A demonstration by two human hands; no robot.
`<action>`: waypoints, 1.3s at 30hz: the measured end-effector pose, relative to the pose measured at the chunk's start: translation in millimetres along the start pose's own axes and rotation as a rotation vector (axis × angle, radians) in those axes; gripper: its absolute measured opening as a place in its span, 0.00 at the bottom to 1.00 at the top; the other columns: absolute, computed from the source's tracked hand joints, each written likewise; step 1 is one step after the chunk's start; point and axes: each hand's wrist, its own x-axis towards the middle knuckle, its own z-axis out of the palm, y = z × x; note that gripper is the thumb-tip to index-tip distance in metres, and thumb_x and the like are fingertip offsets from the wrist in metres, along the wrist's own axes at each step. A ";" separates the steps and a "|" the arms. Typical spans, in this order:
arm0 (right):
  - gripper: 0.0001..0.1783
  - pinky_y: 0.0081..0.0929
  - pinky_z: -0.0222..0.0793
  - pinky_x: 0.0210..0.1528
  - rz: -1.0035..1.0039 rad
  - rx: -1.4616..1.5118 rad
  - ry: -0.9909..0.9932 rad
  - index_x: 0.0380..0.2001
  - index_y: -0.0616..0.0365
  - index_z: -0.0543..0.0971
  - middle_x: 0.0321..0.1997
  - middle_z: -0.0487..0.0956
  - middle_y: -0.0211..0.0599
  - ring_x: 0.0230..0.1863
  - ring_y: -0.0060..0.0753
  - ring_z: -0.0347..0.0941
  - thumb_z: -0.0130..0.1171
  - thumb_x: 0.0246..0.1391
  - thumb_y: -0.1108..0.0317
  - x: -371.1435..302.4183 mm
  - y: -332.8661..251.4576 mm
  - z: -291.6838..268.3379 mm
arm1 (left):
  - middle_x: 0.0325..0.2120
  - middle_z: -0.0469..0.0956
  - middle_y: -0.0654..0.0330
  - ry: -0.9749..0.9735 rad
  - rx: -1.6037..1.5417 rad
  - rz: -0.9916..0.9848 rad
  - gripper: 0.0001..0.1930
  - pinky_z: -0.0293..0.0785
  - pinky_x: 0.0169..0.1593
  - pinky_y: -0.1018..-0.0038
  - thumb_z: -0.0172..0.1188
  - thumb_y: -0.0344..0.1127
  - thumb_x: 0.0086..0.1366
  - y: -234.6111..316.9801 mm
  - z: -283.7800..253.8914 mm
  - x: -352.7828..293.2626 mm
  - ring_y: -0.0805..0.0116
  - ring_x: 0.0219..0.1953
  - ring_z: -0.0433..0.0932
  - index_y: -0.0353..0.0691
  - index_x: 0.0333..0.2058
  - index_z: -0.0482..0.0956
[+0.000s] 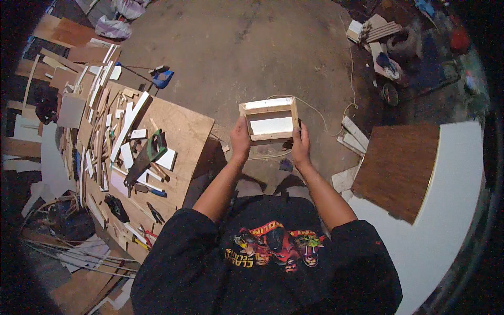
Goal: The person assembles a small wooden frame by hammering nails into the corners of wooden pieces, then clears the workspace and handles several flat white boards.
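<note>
A small rectangular wooden box frame [269,109] is held up in front of me, over the floor. Its edges are bare wood and white panels show on its inner and upper sides. My left hand [240,139] grips its left side, with the fingers mostly hidden behind the wood. On the opposite side my right hand [301,145] clasps the frame, thumb and fingers against the right edge. Both forearms reach forward from my black sleeves.
To my left stands a plywood workbench [181,123] with a green-handled handsaw [143,160], pliers [155,212] and many wood strips. A brown board [399,168] lies on a white panel [457,173] at right. A thin cable [353,79] runs over the floor.
</note>
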 end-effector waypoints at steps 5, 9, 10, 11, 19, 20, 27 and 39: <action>0.28 0.20 0.68 0.19 0.015 -0.031 0.066 0.68 0.56 0.63 0.43 0.77 0.34 0.27 0.19 0.70 0.45 0.72 0.54 95.4 -17.0 13.6 | 0.33 0.82 0.56 0.040 0.118 0.045 0.26 0.74 0.44 0.68 0.45 0.48 0.78 23.9 38.6 70.3 0.70 0.37 0.77 0.26 0.44 0.79; 0.27 0.20 0.68 0.19 0.030 -0.145 0.030 0.67 0.57 0.65 0.41 0.77 0.34 0.25 0.19 0.70 0.45 0.72 0.53 178.3 -27.2 31.8 | 0.35 0.82 0.56 0.088 0.167 -0.026 0.24 0.73 0.46 0.69 0.45 0.47 0.78 24.0 55.3 140.4 0.70 0.39 0.77 0.27 0.46 0.78; 0.27 0.20 0.68 0.19 0.043 -0.141 0.022 0.66 0.58 0.66 0.40 0.77 0.34 0.24 0.19 0.69 0.45 0.72 0.53 199.8 -31.7 38.8 | 0.37 0.82 0.55 0.076 0.124 0.024 0.24 0.73 0.47 0.70 0.45 0.48 0.78 21.5 59.4 160.3 0.70 0.40 0.77 0.27 0.48 0.77; 0.27 0.20 0.68 0.19 0.048 -0.148 0.015 0.66 0.58 0.66 0.40 0.77 0.34 0.24 0.19 0.69 0.45 0.72 0.53 220.8 -35.6 46.5 | 0.39 0.81 0.55 0.063 0.081 0.075 0.24 0.72 0.48 0.70 0.46 0.48 0.77 19.0 63.5 181.5 0.70 0.41 0.76 0.28 0.50 0.76; 0.23 0.20 0.65 0.16 0.122 -0.081 0.061 0.60 0.58 0.69 0.36 0.76 0.33 0.18 0.19 0.66 0.45 0.72 0.53 407.1 -22.7 79.6 | 0.46 0.78 0.53 -0.076 0.029 -0.208 0.28 0.76 0.46 0.71 0.49 0.50 0.75 37.3 101.5 371.8 0.66 0.41 0.80 0.31 0.61 0.68; 0.23 0.20 0.65 0.16 0.121 -0.080 0.055 0.60 0.58 0.69 0.36 0.76 0.33 0.18 0.19 0.66 0.45 0.72 0.53 431.7 -28.4 89.9 | 0.46 0.78 0.53 -0.202 0.030 -0.342 0.30 0.78 0.42 0.72 0.49 0.51 0.75 67.0 104.1 395.1 0.67 0.40 0.81 0.30 0.63 0.66; 0.20 0.23 0.68 0.17 0.247 -0.026 0.097 0.58 0.55 0.67 0.33 0.73 0.32 0.16 0.19 0.65 0.44 0.72 0.54 561.7 -66.5 132.5 | 0.42 0.80 0.54 -0.108 -0.199 -0.357 0.32 0.78 0.29 0.75 0.59 0.50 0.71 37.8 136.4 524.7 0.69 0.30 0.81 0.38 0.66 0.65; 0.25 0.35 0.82 0.43 0.380 -0.012 0.071 0.68 0.54 0.64 0.48 0.76 0.35 0.34 0.26 0.76 0.49 0.72 0.63 842.7 -11.1 104.7 | 0.35 0.83 0.56 -0.170 0.119 -0.351 0.30 0.79 0.33 0.71 0.58 0.49 0.72 -28.3 267.0 776.7 0.71 0.31 0.80 0.40 0.66 0.67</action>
